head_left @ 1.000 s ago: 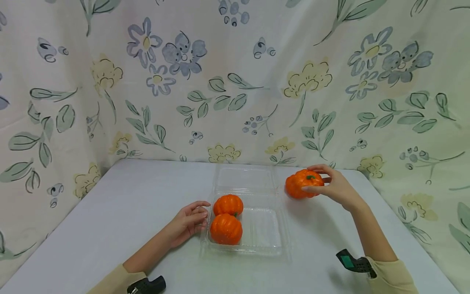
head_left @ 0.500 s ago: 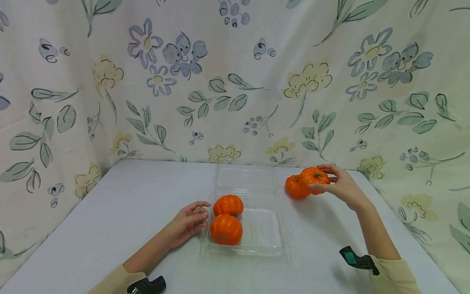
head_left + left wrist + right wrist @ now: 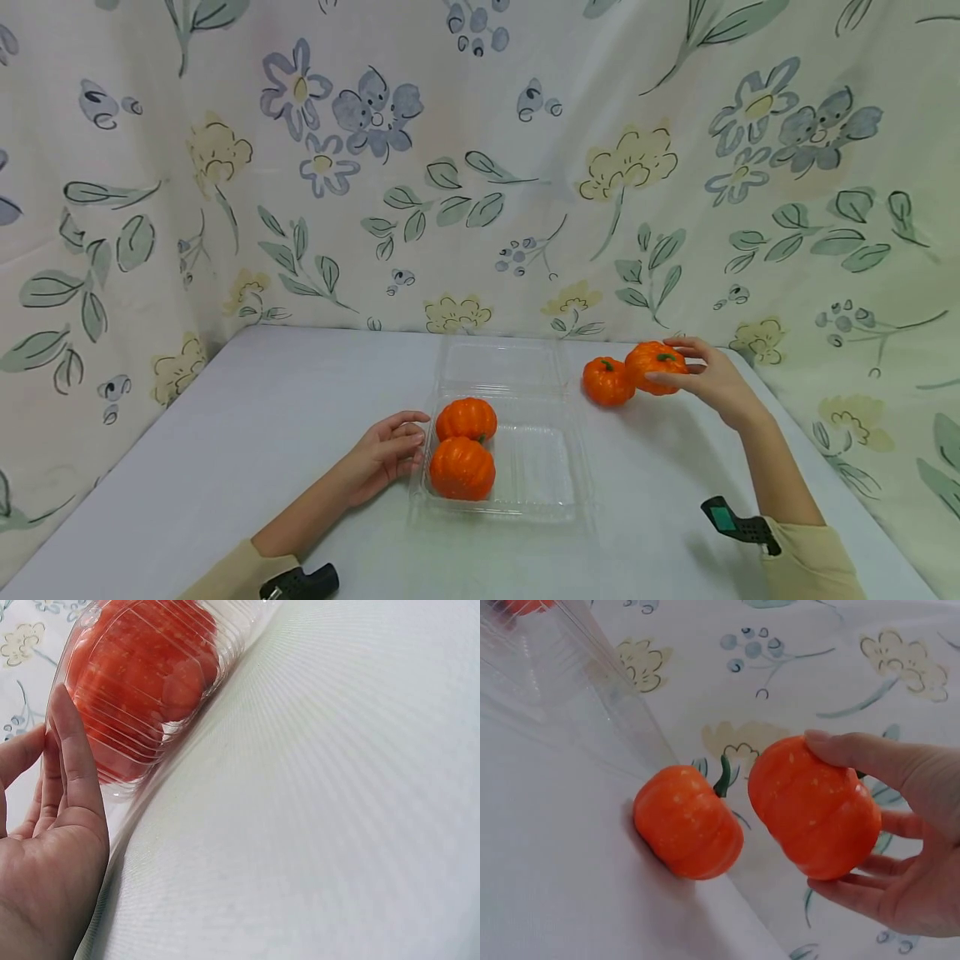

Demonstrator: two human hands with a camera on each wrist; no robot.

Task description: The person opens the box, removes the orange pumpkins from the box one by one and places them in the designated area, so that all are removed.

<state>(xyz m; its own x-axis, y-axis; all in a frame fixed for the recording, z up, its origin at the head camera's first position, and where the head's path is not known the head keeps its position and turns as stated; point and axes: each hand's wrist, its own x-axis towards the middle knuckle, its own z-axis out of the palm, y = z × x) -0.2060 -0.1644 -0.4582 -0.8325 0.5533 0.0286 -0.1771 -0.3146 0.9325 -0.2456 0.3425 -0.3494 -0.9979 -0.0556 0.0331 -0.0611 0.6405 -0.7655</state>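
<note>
In the head view my right hand [image 3: 712, 383] holds an orange toy pumpkin [image 3: 656, 367] with a green stem between thumb and fingers, raised above the table. A second pumpkin [image 3: 608, 382] sits on the table just left of it; the right wrist view shows a gap between this pumpkin [image 3: 688, 823] and the held pumpkin [image 3: 814, 808]. My left hand [image 3: 382, 457] touches the left side of a clear plastic clamshell container [image 3: 540, 467], its fingers fairly straight in the left wrist view. Two more pumpkins, a rear one [image 3: 467, 419] and a front one [image 3: 462, 468], fill the container's left side.
The container's clear lid [image 3: 501, 364] lies folded back behind the base. Everything stands on a white table [image 3: 315, 375]. A flowered cloth [image 3: 480, 167] hangs behind the table and along its sides.
My right hand has lifted its pumpkin and moved it right, uncovering the second pumpkin it had been overlapping. The left hand and the container have stayed in place.
</note>
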